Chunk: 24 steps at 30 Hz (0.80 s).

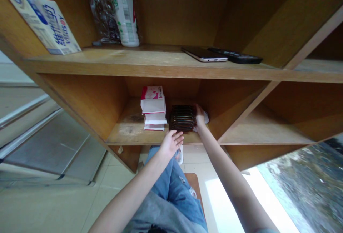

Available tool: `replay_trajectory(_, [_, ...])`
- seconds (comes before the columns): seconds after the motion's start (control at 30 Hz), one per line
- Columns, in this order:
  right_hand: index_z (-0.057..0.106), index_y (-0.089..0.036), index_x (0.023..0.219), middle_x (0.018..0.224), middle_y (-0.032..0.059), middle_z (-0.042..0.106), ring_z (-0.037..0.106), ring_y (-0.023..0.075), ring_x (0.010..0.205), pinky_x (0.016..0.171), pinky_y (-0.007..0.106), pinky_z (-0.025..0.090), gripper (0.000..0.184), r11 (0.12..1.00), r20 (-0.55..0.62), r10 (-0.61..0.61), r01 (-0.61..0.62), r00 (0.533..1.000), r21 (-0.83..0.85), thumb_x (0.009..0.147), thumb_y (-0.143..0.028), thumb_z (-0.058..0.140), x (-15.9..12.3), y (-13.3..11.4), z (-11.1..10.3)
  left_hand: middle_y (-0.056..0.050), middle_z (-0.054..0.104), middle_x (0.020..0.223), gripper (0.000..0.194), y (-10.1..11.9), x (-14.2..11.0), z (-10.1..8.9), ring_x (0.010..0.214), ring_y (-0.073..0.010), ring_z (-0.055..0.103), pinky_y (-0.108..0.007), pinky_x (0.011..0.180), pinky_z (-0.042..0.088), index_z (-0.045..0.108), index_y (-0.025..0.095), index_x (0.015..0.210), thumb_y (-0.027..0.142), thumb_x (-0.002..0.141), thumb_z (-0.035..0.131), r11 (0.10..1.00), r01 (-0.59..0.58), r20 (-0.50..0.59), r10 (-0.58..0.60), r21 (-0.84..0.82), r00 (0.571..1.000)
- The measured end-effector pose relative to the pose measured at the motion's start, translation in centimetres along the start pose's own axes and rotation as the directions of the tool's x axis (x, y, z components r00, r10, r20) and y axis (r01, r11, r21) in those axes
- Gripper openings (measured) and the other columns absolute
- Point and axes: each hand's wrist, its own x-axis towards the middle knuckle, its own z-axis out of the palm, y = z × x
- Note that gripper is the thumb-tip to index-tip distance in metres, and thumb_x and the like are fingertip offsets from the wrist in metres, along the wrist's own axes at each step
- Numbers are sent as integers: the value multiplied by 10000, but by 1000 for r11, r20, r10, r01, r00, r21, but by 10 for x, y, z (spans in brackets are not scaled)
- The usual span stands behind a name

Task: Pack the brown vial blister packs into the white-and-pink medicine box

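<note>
A stack of dark, shiny flat packets (182,118) lies on the lower shelf, its layers running front to back. My right hand (199,116) is against the right side of the stack, and its fingers are mostly hidden from me. Something whitish (206,117) shows just beyond that hand; its kind is unclear. Close to the stack's front left corner, my left hand (172,143) is open, fingers stretched out, with nothing in it. To the left of the packets stand several white and pink paper boxes (153,109) in a row.
Above, the upper shelf board (150,69) carries a Vitasoy carton (46,24), a white and green bottle (124,11), crumpled clear plastic (103,9), a phone (205,54) and a black device (238,56). An upright divider (249,111) bounds the compartment on the right.
</note>
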Motion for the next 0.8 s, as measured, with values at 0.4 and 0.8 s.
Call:
replay_trajectory(0.4, [690, -147, 910, 705, 22, 614, 439, 84, 478, 425, 210, 334, 459, 934, 128, -42, 84, 991, -348, 683, -540, 621, -62, -26, -41, -31, 681, 854, 109, 43, -12, -5, 611, -92, 546, -174, 576, 413, 707, 193, 815, 148, 749, 633, 691, -610, 113, 622, 388, 775])
replay_trajectory(0.8, [643, -114, 982, 487, -50, 466, 398, 90, 411, 373, 213, 291, 550, 932, 141, 0, 51, 990, -358, 638, -543, 651, -64, -22, -29, -37, 679, 736, 180, 39, 5, 8, 565, -104, 558, -197, 501, 421, 702, 147, 889, 199, 717, 694, 629, -612, 167, 619, 480, 767])
